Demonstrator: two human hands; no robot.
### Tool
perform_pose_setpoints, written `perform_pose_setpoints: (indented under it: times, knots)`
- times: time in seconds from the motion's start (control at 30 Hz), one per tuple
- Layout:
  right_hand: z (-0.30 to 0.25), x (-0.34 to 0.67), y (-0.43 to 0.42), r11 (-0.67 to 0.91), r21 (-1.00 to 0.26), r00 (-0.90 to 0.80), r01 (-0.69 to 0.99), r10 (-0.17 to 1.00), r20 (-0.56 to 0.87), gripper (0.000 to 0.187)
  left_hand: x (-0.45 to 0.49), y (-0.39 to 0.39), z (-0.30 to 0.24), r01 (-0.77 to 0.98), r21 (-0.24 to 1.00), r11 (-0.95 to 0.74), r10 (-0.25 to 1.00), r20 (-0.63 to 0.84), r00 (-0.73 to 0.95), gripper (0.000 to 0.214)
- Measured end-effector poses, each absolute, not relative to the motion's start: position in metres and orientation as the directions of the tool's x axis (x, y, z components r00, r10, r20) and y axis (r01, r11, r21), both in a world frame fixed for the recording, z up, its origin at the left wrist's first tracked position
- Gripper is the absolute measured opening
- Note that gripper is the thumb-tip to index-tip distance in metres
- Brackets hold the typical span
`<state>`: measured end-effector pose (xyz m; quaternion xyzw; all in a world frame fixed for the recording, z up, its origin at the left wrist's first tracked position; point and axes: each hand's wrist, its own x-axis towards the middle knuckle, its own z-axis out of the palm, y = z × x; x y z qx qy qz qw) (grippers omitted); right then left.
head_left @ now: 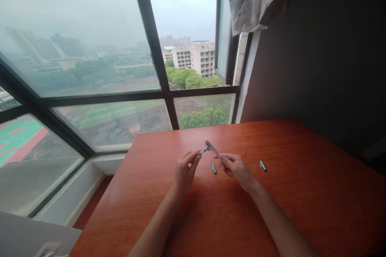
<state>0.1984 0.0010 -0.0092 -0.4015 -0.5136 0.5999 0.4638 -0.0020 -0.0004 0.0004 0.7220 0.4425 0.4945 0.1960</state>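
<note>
My left hand is closed in a pinch on the metallic handle of a razor, whose neck points up and to the right. My right hand grips a thin, flat, pale stick, slanting up to the left. Its far end meets the razor's head, or lies just in front of it; I cannot tell which. Between my hands on the tabletop lies a razor cartridge, dark with a teal strip. A second, similar cartridge rests to the right of my right hand.
The reddish-brown wooden table spreads under both forearms. Large windows with a dark frame stand beyond its far and left edges, and one pane is swung open. A grey cloth hangs at upper right beside a dark wall.
</note>
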Motion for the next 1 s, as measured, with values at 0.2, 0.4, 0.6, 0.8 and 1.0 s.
perform_pose_setpoints:
  times: [0.2,0.4,0.6,0.8,1.0]
  knots:
    - [-0.0087,0.1958,-0.0003,-0.033,-0.99,-0.238,-0.14,0.971,0.001,0.052,-0.0016,-0.0014,0.0016,0.446,0.744,-0.498,0.844,0.533,0.055,0.021]
    - [-0.0069,0.1942,-0.0014,-0.036,-0.991,-0.251,-0.127,0.968,-0.003,0.054,-0.0031,0.0002,0.0003,0.428,0.778,-0.46,0.861,0.508,0.002,0.021]
    - [-0.0068,0.1915,-0.0037,-0.061,-0.99,-0.283,-0.129,0.959,-0.022,0.052,-0.0042,0.0031,-0.003,0.391,0.806,-0.445,0.878,0.478,0.016,0.022]
    - [-0.0065,0.1904,-0.0033,-0.061,-0.989,-0.265,-0.133,0.964,-0.023,0.05,-0.0041,0.0037,-0.0016,0.418,0.757,-0.502,0.857,0.5,0.122,0.023]
    - [-0.0032,0.1908,-0.0044,-0.091,-0.987,-0.283,-0.135,0.958,-0.049,0.05,-0.004,0.0023,-0.0012,0.468,0.739,-0.485,0.853,0.518,0.066,0.024]
